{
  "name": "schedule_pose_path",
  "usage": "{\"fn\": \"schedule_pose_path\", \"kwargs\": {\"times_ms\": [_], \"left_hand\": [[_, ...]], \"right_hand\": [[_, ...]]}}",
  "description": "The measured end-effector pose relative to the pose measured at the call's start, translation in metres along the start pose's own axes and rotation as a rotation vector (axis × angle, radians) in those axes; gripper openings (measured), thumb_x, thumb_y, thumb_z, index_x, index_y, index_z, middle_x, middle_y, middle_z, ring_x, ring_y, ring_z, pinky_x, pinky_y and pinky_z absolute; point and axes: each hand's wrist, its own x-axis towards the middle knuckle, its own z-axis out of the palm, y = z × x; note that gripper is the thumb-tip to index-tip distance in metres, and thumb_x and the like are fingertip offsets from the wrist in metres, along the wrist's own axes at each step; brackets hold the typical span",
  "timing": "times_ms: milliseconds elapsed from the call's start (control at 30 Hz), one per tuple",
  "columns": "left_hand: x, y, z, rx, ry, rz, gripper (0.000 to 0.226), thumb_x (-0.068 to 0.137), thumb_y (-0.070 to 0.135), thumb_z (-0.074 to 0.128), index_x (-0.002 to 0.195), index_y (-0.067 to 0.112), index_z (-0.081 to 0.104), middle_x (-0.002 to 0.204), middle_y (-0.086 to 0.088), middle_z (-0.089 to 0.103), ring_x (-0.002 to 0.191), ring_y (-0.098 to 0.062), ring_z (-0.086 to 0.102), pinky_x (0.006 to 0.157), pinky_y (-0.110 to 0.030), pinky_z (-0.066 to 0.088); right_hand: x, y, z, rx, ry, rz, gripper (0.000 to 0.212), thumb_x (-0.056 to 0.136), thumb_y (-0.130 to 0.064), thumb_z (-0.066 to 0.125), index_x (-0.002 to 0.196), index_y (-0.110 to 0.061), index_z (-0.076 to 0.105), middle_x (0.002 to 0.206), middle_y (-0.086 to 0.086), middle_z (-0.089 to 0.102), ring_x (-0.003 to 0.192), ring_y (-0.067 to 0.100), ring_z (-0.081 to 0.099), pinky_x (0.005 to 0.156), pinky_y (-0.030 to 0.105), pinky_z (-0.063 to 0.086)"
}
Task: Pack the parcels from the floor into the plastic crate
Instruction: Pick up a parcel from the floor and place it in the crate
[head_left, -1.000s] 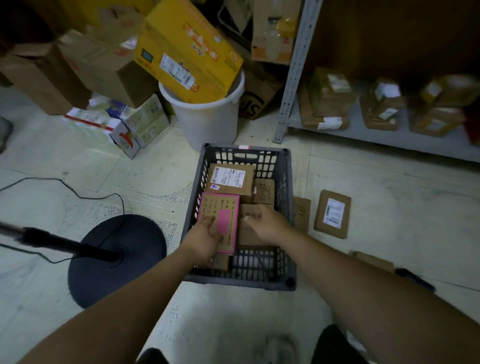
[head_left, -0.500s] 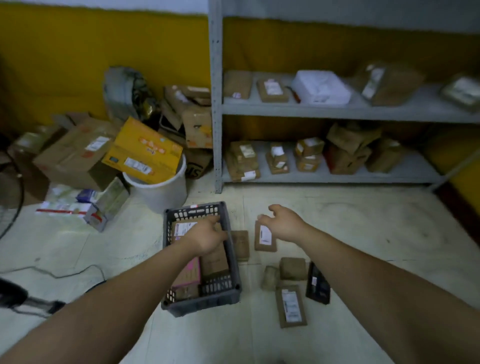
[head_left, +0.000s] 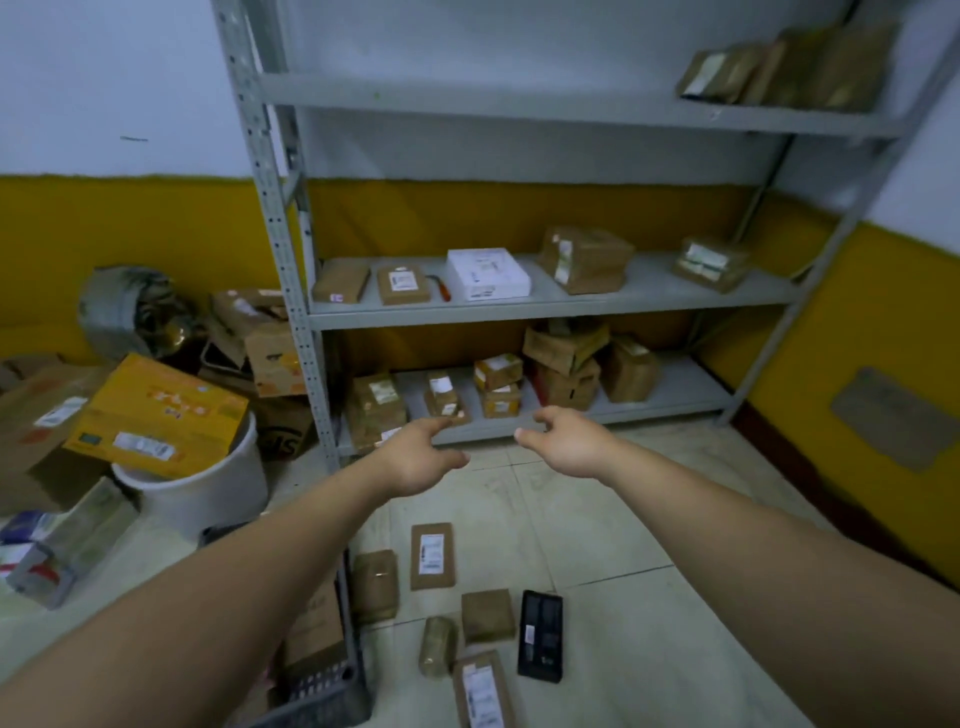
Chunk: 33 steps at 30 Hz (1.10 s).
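1. Down on the pale tiled floor (head_left: 597, 519), below both of my hands, lie the loose parcels. They are a flat brown cardboard parcel with a white label (head_left: 432, 556), a brown padded parcel (head_left: 375, 584) just left of it, a small square brown parcel (head_left: 487, 616), a short brown-wrapped roll (head_left: 437, 647), a flat black box (head_left: 540, 635), and a second labelled brown parcel (head_left: 483, 691) at the bottom edge.
2. My left hand (head_left: 415, 462) and right hand (head_left: 571, 447) hang in the air side by side and apart. Their fingers are loosely spread, gripping nothing and touching no parcel.
3. At bottom left the dark grey slatted plastic crate (head_left: 317, 693) sits mostly hidden under my left forearm. Brown cardboard parcels (head_left: 314, 623) show inside it; I cannot tell how many.
4. Further left, a white plastic bucket (head_left: 208, 488) has a yellow cardboard box (head_left: 161, 415) resting tilted across its mouth.
5. Behind my hands, the grey metal shelf unit (head_left: 519, 306) holds more brown parcels and one white box (head_left: 488, 273).
6. Half a second ago my left hand was over the crate and my right hovered above the labelled flat parcel. Both are now raised, and the view has tipped up, so the crate lies at the frame's bottom edge.
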Motion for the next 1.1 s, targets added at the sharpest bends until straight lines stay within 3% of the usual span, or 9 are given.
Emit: {"fn": "schedule_pose_path", "kwargs": {"times_ms": [267, 900, 1100], "left_hand": [[0.031, 0.037, 0.041, -0.002, -0.044, -0.006, 0.065, 0.092, 0.034, 0.056, 0.148, 0.023, 0.025, 0.156, 0.001, 0.026, 0.142, -0.02, 0.026, 0.112, -0.033, 0.024], [0.207, -0.02, 0.049, -0.027, -0.188, -0.174, 0.066, 0.092, 0.035, 0.056, 0.148, 0.018, 0.027, 0.156, -0.002, 0.024, 0.141, -0.022, 0.027, 0.111, -0.03, 0.025], [0.231, -0.033, 0.077, -0.115, -0.108, -0.337, 0.066, 0.092, 0.034, 0.057, 0.149, 0.018, 0.026, 0.155, -0.003, 0.027, 0.136, -0.021, 0.036, 0.095, -0.02, 0.032]], "right_hand": [[0.028, 0.044, -0.04, 0.045, -0.036, -0.017, 0.065, 0.094, -0.049, 0.05, 0.148, -0.017, 0.033, 0.153, 0.007, 0.036, 0.137, 0.027, 0.038, 0.11, 0.041, 0.034], [0.203, 0.083, -0.011, 0.0, -0.206, 0.118, 0.066, 0.094, -0.048, 0.049, 0.146, -0.01, 0.036, 0.151, 0.01, 0.037, 0.136, 0.025, 0.039, 0.109, 0.034, 0.032], [0.255, 0.109, 0.007, -0.028, -0.359, 0.043, 0.065, 0.095, -0.048, 0.048, 0.147, -0.011, 0.034, 0.152, 0.01, 0.036, 0.136, 0.025, 0.039, 0.106, 0.031, 0.032]]}}
